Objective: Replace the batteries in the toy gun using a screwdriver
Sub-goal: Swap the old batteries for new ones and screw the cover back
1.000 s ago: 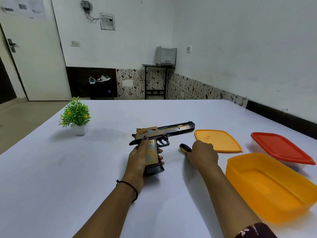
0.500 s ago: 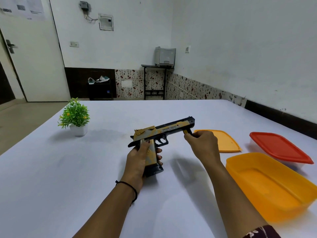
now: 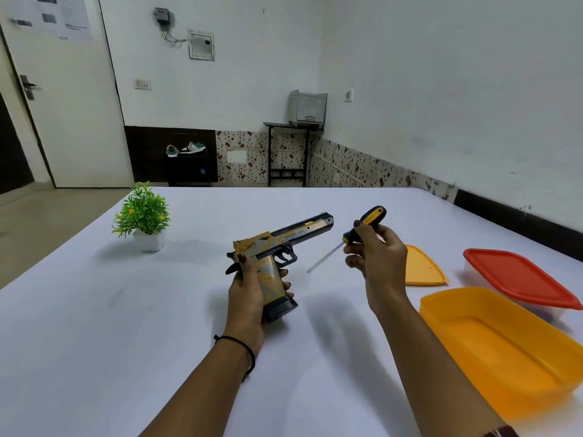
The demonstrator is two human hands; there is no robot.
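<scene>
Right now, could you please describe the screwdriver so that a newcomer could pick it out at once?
Start at the big white table and find the gun held near its middle. Just right of the gun, the right hand holds the screwdriver in the air. Nothing else nearby has its black-and-yellow handle and thin metal shaft.

A white desk (image 3: 94, 310) carries a small green plant (image 3: 142, 216) in a white pot at the far left. On the right lie a flat orange lid (image 3: 422, 266), an open orange box (image 3: 504, 348) at the near edge, and a box with a red lid (image 3: 520, 279) (its contents hidden). Across the room a grey printer (image 3: 307, 108) sits on a black stand (image 3: 285, 152); a white door (image 3: 72, 105) stands at left.
</scene>
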